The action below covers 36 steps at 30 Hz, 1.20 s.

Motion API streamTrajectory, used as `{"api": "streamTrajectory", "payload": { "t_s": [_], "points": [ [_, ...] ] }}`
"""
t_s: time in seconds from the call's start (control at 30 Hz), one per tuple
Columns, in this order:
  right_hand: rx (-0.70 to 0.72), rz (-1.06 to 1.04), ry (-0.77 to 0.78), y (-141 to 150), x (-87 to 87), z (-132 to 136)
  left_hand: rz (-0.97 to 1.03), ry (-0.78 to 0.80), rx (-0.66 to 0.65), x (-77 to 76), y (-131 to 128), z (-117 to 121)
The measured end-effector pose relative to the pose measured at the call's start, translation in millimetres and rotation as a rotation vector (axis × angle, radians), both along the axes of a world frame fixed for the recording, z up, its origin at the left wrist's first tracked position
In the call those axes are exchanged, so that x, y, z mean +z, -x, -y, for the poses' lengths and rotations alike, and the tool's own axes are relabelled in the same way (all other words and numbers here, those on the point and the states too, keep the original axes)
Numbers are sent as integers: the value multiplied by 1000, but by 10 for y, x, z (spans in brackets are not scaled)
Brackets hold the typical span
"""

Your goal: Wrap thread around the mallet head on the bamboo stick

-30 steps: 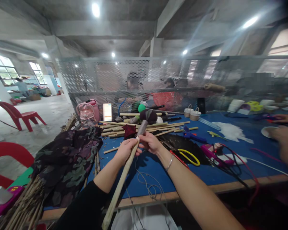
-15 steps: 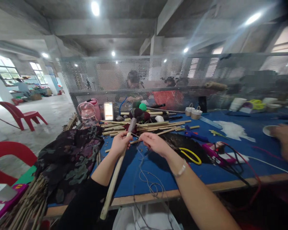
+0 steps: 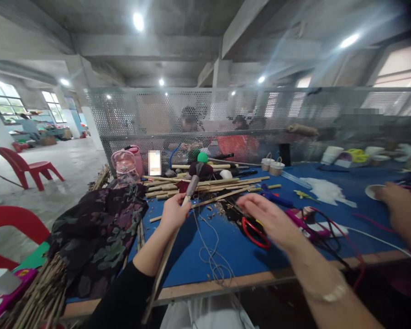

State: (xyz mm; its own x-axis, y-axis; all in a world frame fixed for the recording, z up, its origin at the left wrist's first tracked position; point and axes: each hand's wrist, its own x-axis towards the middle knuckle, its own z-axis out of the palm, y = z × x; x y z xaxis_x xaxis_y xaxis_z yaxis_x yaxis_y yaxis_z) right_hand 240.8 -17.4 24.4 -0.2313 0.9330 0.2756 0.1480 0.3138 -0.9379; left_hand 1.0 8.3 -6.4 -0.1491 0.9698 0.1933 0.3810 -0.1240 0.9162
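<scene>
My left hand (image 3: 174, 212) is closed around a long pale wooden stick (image 3: 166, 262), which slants up and away from me. Grey wrapping (image 3: 192, 186) covers the stick's far end, just above my fingers. Thin grey cord (image 3: 215, 262) trails from there down to loose loops near the table edge. My right hand (image 3: 272, 221), slightly blurred, is over the scissors with its fingers stretched out and nothing visible in them. Red scissor handles (image 3: 245, 228) lie under this hand, which hides part of them; a bit of yellow handle shows beside them.
Several sticks (image 3: 222, 183) lie across the blue table (image 3: 188, 265). Dark patterned cloth (image 3: 102, 242) covers its left side. To the right are a purple-and-white power strip (image 3: 303, 224) with cables and another person's hand (image 3: 395, 196) at a white bowl. A perforated metal screen (image 3: 150, 114) stands behind.
My right hand has let go of the cord and moved right, toward the scissors. The cord now hangs slack. My left hand still grips the stick.
</scene>
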Motion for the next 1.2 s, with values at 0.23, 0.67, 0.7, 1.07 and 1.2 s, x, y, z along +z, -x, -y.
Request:
{"api": "streamTrajectory", "payload": {
  "t_s": [0.23,0.67,0.7,1.07,1.2],
  "points": [
    [409,-250,681,1021,-402,-759,-260,-200,132,-189,58,-72],
    [336,-122,594,1020,-462,-918,-412,-191,138,-252,72,-111],
    [309,-140,557,1031,-463,-893,-416,-188,143,-251,76,-112],
    [228,-167,427,1035,-478,-852,-338,-157,166,-156,48,-70],
    [301,-285,494,1026,-478,-859,-294,-171,161,-153,43,-70]
  ]
}}
